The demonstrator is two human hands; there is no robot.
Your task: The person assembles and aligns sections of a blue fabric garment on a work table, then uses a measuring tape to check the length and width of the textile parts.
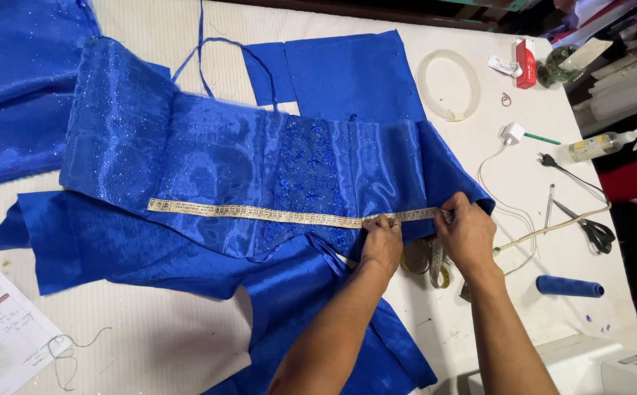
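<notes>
- While the measuring tape (289, 214) lies flat across the shiny blue garment (260, 175), our left hand (383, 243) presses it, fingers together.
- Our right hand (467, 230) pinches its end at the edge; we judge it should stay taut and level.

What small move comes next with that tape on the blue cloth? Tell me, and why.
Probably smooth the shiny blue satin garment piece flat: the cream measuring tape lies stretched across it, pinned by the left hand and right hand at one end, and the cloth shows creases.
</notes>
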